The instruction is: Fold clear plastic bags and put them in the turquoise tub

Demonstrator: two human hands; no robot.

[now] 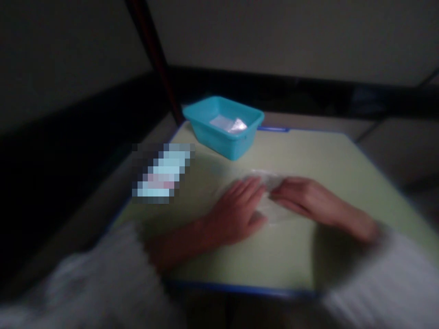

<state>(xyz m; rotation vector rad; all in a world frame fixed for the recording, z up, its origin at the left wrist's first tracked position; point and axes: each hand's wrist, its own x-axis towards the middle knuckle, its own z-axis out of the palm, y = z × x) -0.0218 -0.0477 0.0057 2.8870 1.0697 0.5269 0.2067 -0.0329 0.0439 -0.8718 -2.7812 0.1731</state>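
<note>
My left hand (236, 211) lies flat on the pale green table (336, 160) with its fingers stretched out, pressing a clear plastic bag (270, 208). My right hand (308, 197) rests palm down on the same bag from the right, fingers extended toward the left hand. The fingertips of both hands nearly meet over the bag. The picture is dim and blurred, so the bag's edges and contents are hard to make out. White sleeves cover both forearms.
A turquoise plastic tub (224, 125) stands at the table's far edge with clear or whitish bags inside. A pixelated patch (161, 173) lies at the table's left edge. A dark red pole (154, 55) rises behind the tub. The table has a blue rim.
</note>
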